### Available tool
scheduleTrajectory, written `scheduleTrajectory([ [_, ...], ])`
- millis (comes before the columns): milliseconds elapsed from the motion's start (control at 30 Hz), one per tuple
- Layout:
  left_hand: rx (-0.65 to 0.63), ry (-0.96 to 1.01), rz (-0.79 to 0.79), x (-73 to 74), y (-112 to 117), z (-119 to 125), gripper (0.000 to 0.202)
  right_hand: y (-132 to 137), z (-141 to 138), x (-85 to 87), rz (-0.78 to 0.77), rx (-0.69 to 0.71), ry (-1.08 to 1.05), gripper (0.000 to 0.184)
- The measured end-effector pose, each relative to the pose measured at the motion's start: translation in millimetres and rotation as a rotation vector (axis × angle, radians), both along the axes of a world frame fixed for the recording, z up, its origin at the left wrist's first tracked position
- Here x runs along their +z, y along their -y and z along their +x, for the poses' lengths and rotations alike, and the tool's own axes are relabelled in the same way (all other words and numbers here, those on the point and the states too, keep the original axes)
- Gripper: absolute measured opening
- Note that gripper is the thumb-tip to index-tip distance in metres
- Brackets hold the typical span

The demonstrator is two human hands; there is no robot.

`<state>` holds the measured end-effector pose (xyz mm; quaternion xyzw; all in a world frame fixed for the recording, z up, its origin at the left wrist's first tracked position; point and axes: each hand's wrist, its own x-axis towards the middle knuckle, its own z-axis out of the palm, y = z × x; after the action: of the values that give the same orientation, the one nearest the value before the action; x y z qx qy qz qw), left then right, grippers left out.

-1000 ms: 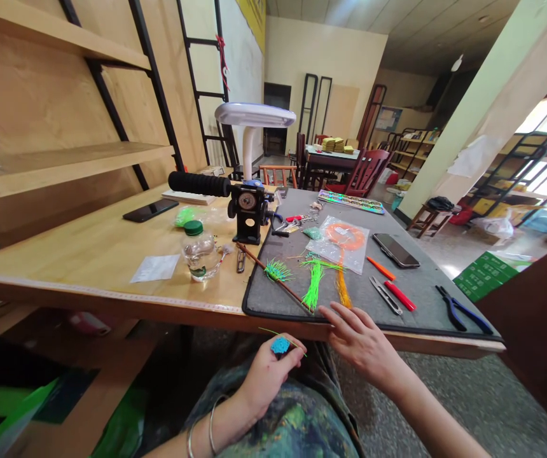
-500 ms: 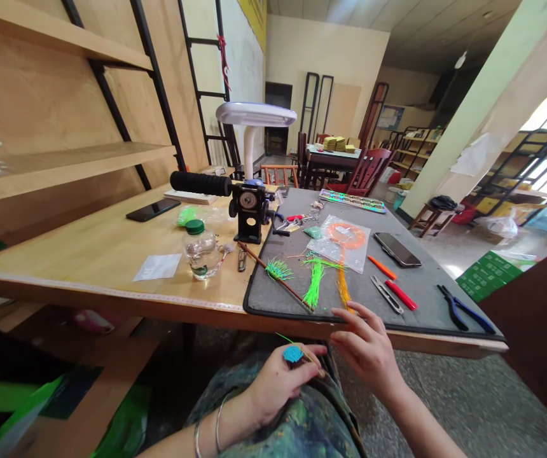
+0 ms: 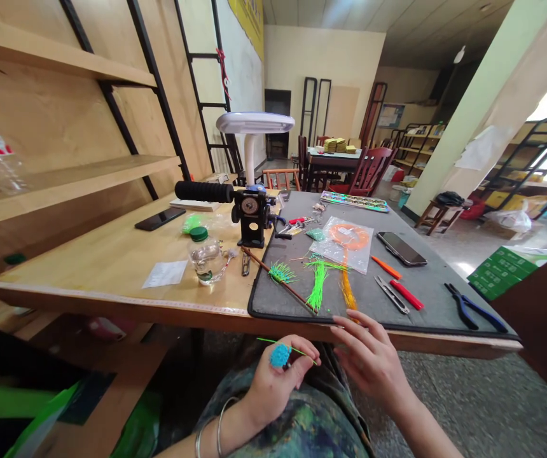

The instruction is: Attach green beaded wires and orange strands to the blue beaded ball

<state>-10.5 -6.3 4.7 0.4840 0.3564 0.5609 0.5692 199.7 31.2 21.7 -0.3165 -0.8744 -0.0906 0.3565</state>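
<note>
My left hand [image 3: 276,375] is closed, with a thin green strand [image 3: 268,340] pinched between thumb and fingertips. A round blue cluster with a bumpy surface [image 3: 280,355] sits at the base of the thumb and index finger; how it is held is hidden. My right hand [image 3: 371,356] has its fingers apart and holds nothing. Just beyond its fingertips, at the mat's front edge, lies a bundle of orange strands [image 3: 346,287]. Left of that are a bundle of bright green strands [image 3: 318,286] and a brown stick [image 3: 297,296] beside a tuft of green strands with blue tips [image 3: 282,273].
On the grey mat [image 3: 426,305] lie thread snips [image 3: 392,294], a red tool [image 3: 407,295], blue-handled pliers [image 3: 474,308] and a phone [image 3: 402,249]. Left stand a water jar with green lid [image 3: 207,257] and a black device [image 3: 252,219]. A lamp [image 3: 254,123] rises behind.
My left hand has shifted and turned slightly, so the blue cluster shows more and the green strand lies flatter. The right hand stays spread near the table edge. The view has tilted a little.
</note>
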Motion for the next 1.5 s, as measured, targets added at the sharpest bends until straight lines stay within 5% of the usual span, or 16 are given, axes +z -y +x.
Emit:
scheduleTrajectory([
  [100, -0.001, -0.139, 0.121, 6.2, 3, -2, 0.016, 17, -10, 6.2, -0.082, 0.072, -0.041, 0.058],
  [167, -0.005, -0.169, 0.168, 6.7, 4, -2, 0.015, 21, -13, 8.5, -0.088, 0.025, -0.113, 0.054],
  [300, -0.008, -0.167, 0.175, -0.6, 0, -1, 0.016, -5, -5, 15.8, -0.227, -0.393, -0.266, 0.022],
  [433, -0.037, -0.137, 0.226, -7.7, -6, 1, 0.019, -47, -4, 39.0, -0.439, -0.768, 0.013, 0.041],
  [533, -0.014, -0.109, 0.217, -10.7, -8, 3, 0.021, -63, -19, 51.4, -0.508, -0.871, 0.258, 0.046],
  [667, 0.008, -0.068, 0.160, -13.2, -9, 4, 0.023, -71, -35, 50.4, -0.552, -0.830, 0.351, 0.027],
  [1033, -0.044, 0.000, 0.102, -7.9, -4, 2, 0.024, -41, -22, 37.6, -0.567, -0.832, 0.289, 0.029],
  [1267, -0.066, -0.058, 0.040, -5.7, -3, -4, 0.022, -15, -5, 28.3, -0.494, -0.767, -0.042, 0.029],
  [1367, -0.068, -0.108, 0.087, -2.3, -1, -4, 0.020, 13, -4, 24.0, -0.303, -0.607, -0.287, 0.031],
  [1500, -0.108, -0.181, 0.186, 5.3, 4, -4, 0.017, 49, -24, 15.1, -0.439, -0.157, -0.360, 0.033],
])
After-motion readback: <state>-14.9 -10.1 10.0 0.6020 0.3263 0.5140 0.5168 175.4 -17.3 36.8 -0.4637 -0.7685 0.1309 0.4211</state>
